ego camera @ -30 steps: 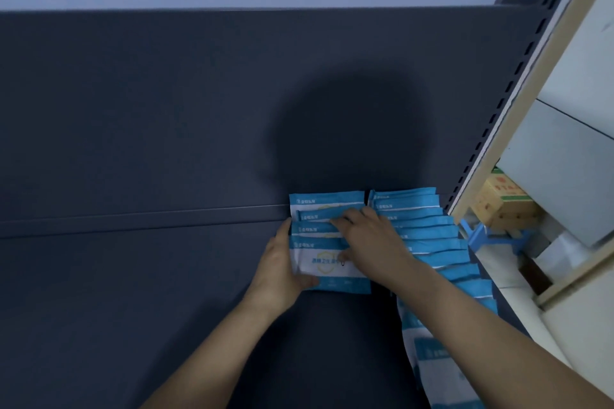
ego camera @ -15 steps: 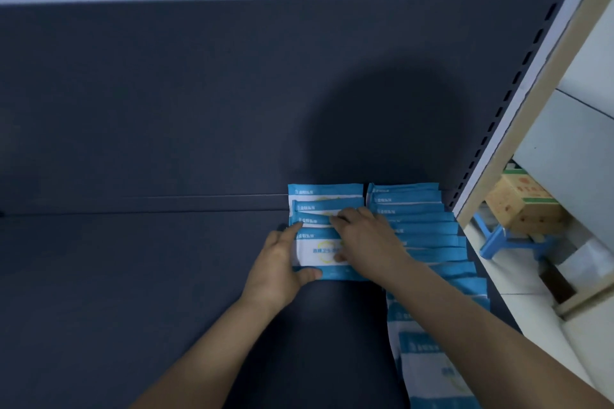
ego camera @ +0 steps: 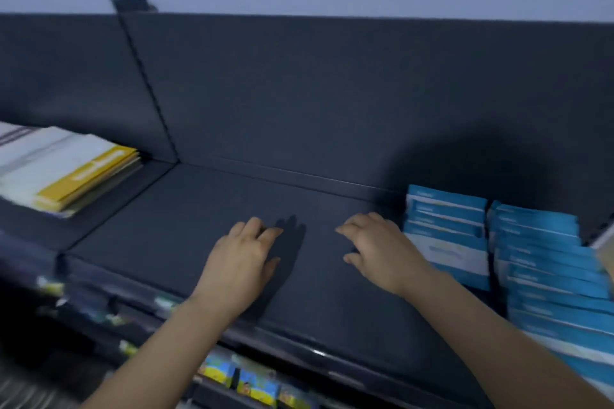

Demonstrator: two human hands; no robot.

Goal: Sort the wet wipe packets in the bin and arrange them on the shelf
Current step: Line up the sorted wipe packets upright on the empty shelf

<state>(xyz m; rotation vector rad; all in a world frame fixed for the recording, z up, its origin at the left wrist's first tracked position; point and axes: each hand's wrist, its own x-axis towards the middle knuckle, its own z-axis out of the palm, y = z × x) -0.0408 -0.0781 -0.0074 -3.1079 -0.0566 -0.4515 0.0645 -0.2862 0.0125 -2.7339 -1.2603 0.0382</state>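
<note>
Blue and white wet wipe packets lie in two overlapping rows on the dark shelf (ego camera: 206, 226) at the right: a shorter left row (ego camera: 447, 229) and a longer right row (ego camera: 548, 272) that runs to the front edge. My left hand (ego camera: 244, 259) hovers over bare shelf with its fingers loosely bent and holds nothing. My right hand (ego camera: 378, 249) is just left of the shorter row, fingers relaxed, apart from the packets and empty. The bin is out of view.
A stack of white and yellow flat packages (ego camera: 66, 169) lies on the neighbouring shelf section at the left, past a dark divider (ego camera: 149, 83). Below the shelf's front edge, colourful small packs (ego camera: 252, 385) stand on a lower shelf. The frame is blurred by motion.
Both hands have let go of the shorter packet row and pulled away to the left. The camera has swung left, so the packets now sit at the right of the view.
</note>
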